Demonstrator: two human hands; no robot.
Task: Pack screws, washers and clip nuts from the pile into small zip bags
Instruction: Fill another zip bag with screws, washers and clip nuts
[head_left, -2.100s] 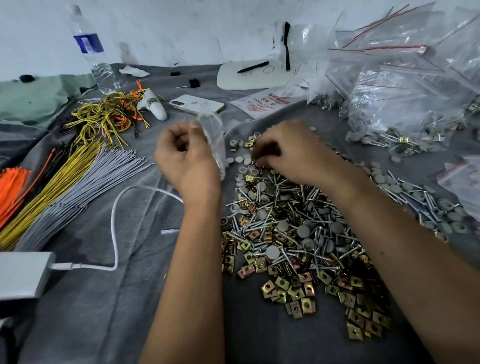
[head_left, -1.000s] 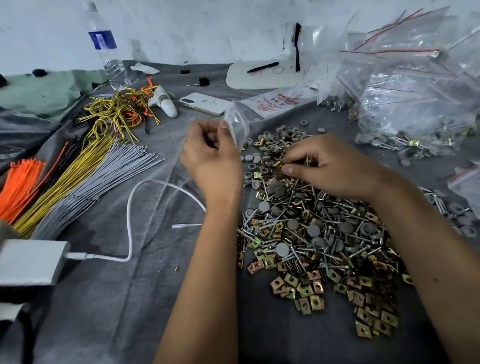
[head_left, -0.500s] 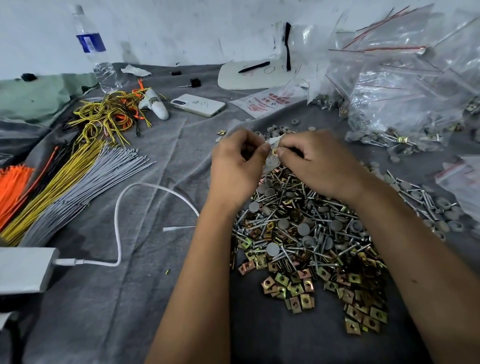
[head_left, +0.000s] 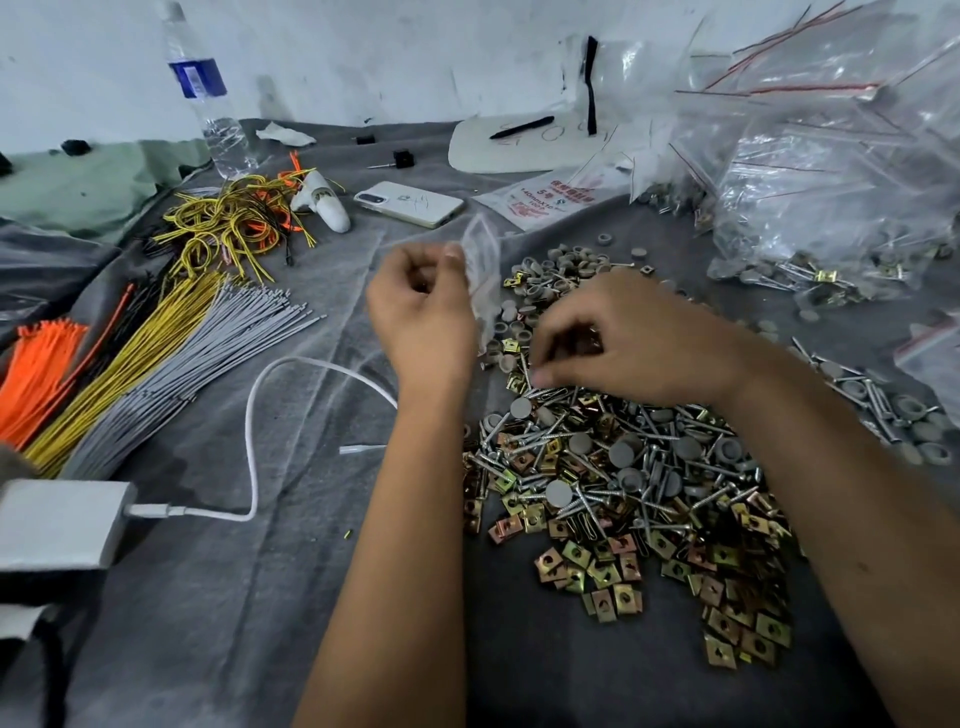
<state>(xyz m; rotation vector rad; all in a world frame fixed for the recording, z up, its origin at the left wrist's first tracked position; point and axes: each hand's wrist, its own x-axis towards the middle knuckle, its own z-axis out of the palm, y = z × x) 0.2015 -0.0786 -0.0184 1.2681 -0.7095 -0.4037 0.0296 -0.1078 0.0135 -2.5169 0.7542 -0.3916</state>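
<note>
Two hands (head_left: 423, 317), one bag (head_left: 480, 270)

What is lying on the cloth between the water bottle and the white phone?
In the head view, a white gun-shaped tool and tangled yellow and orange wires lie between the water bottle and the phone.

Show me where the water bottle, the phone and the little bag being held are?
water bottle (head_left: 200, 83), head view, on its blue label.
phone (head_left: 410, 203), head view, middle of its white back.
small zip bag (head_left: 482, 260), head view, clear upper part.

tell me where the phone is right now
In the head view the phone lies flat on the grey cloth, far side, left of centre, between the white glue gun and the printed packet.
</note>
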